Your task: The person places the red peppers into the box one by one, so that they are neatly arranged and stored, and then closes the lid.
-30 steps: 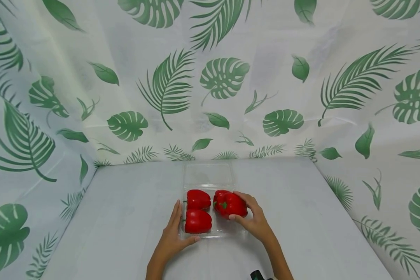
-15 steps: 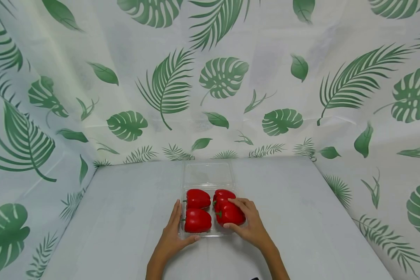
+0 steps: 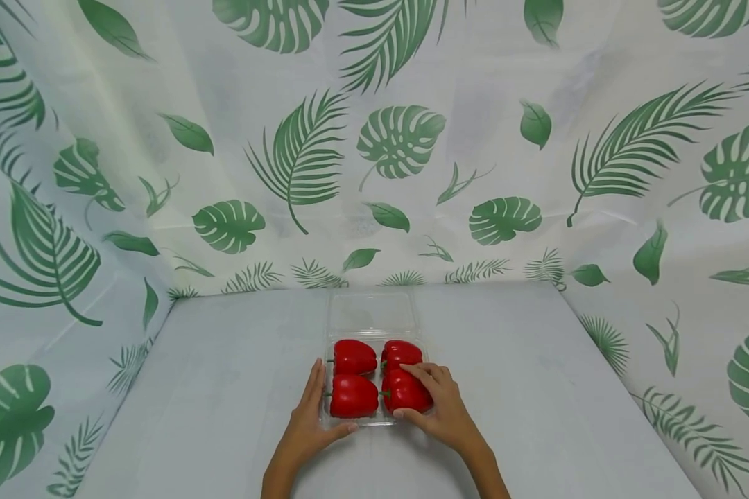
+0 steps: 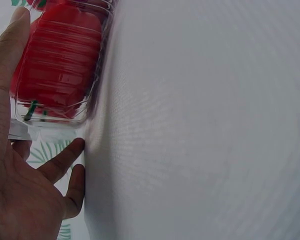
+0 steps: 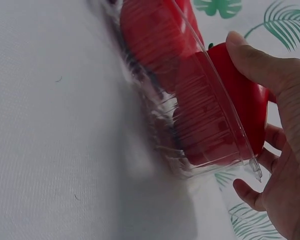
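A clear plastic clamshell box (image 3: 374,420) holds red bell peppers in two rows, with green stems pointing left. In its left half lie a front pepper (image 3: 354,396) and a back pepper (image 3: 354,357). The right half has another pepper (image 3: 402,355) at the back. My right hand (image 3: 443,409) grips the front right bell pepper (image 5: 242,95), thumb on its near side and fingers over its far side; it sits down inside the box wall. My left hand (image 3: 306,419) rests against the box's left front corner, fingers straight along the side and thumb along the front edge.
The box's transparent lid (image 3: 372,310) lies folded back behind it. A pale table (image 3: 225,388) spreads around the box, bounded by a leaf-patterned cloth (image 3: 437,208) at the back and on both sides.
My right hand has moved toward me and down with the bell pepper, from over the back right pepper into the front right place. My left hand has stayed at the box corner.
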`<state>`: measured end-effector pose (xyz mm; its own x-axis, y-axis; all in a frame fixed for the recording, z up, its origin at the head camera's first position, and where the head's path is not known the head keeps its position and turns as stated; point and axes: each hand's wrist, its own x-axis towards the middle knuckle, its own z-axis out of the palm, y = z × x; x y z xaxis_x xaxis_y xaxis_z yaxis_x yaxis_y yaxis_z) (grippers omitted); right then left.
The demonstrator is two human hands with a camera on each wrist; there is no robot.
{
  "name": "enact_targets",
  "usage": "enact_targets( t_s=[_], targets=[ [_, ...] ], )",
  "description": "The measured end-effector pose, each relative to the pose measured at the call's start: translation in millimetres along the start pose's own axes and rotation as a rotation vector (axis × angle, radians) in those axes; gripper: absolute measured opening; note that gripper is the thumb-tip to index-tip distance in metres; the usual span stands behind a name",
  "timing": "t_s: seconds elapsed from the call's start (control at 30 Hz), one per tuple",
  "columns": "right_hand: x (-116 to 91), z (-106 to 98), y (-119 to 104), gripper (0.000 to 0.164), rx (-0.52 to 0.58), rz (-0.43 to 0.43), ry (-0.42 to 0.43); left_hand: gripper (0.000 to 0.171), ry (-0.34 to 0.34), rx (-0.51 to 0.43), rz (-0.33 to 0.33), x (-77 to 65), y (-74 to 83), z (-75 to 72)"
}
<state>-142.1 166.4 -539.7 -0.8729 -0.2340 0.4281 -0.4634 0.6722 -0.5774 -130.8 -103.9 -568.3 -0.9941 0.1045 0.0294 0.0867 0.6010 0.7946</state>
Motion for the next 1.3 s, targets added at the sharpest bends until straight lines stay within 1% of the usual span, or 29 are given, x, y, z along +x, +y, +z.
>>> enact_targets(
  t_s=[0.2, 0.43, 0.53, 0.7, 0.8, 1.03, 1.13, 1.3],
  targets=[
    [-0.6, 3.5, 0.0, 0.067, -0.002, -0.031, -0.002, 0.122, -0.006, 0.002, -0.002, 0.2, -0.2, -0.1],
    [-3.5, 5.9, -1.2, 0.07, -0.047, 0.004, -0.035, 0.123, -0.001, 0.0, 0.002, 0.4, -2.1, 2.0],
    [-4.2, 4.5, -1.8, 0.071, -0.046, -0.001, -0.026, 0.123, 0.008, -0.005, 0.011, 0.1, -3.0, 3.0],
    [-4.0, 2.0, -2.1, 0.06, -0.036, -0.021, 0.019, 0.121, 0.009, -0.009, 0.004, 0.3, -2.2, 2.1],
    [-3.8, 1.2, -2.4, 0.055, -0.034, -0.018, 0.029, 0.121, 0.004, -0.009, -0.007, 0.8, -1.1, 0.8],
    [-4.3, 2.3, 0.8, 0.052, -0.076, -0.021, 0.021, 0.121, -0.008, -0.018, -0.027, 0.1, 0.5, 0.5],
    [-3.9, 2.6, 1.7, 0.052, -0.097, -0.033, 0.021, 0.122, -0.003, -0.022, -0.022, -0.4, 0.9, 0.3],
    [-3.2, 3.2, 1.3, 0.052, -0.1, -0.039, 0.017, 0.122, 0.007, -0.016, -0.007, -0.3, 0.5, -0.3]
  ],
)
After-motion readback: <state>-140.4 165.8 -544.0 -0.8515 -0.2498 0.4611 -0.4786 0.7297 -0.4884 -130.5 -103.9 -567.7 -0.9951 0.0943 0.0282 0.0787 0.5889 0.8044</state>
